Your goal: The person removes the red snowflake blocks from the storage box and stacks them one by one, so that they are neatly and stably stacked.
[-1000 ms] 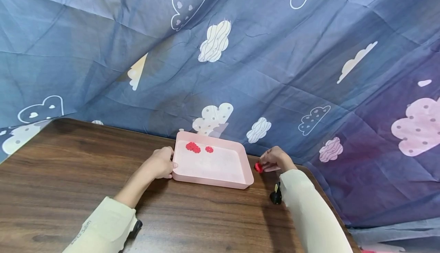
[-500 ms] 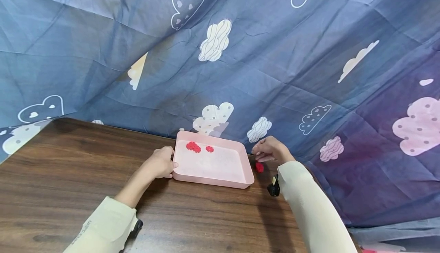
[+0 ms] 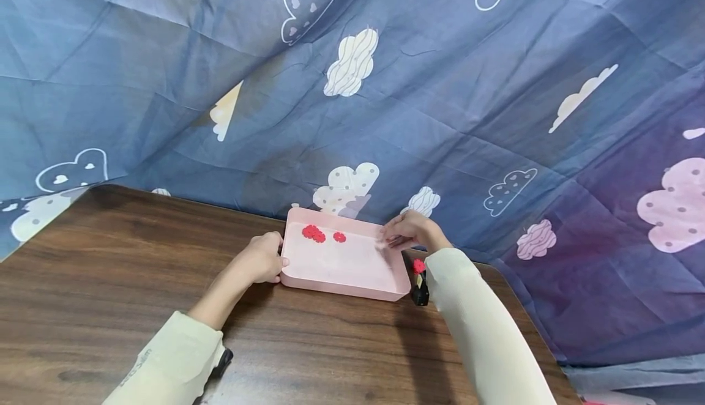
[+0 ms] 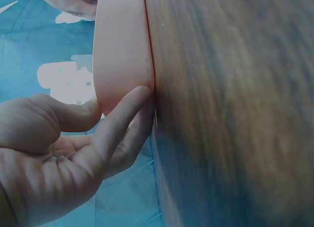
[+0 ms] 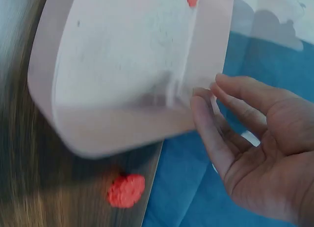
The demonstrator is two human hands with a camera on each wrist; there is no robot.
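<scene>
Pinching tray (image 3: 344,267) by left edge with left hand (image 3: 259,259); poising right hand (image 3: 410,230) at far right corner, narrow-fingered, cannot tell if loaded. Probably adding to red pieces (image 3: 312,232) near far edge; next, lower, release.

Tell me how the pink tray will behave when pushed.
The pink tray probably stays stiff, as its walls stand straight. Broad and shallow, it should slide rather than tip. The red pieces lying inside may shift.
</scene>
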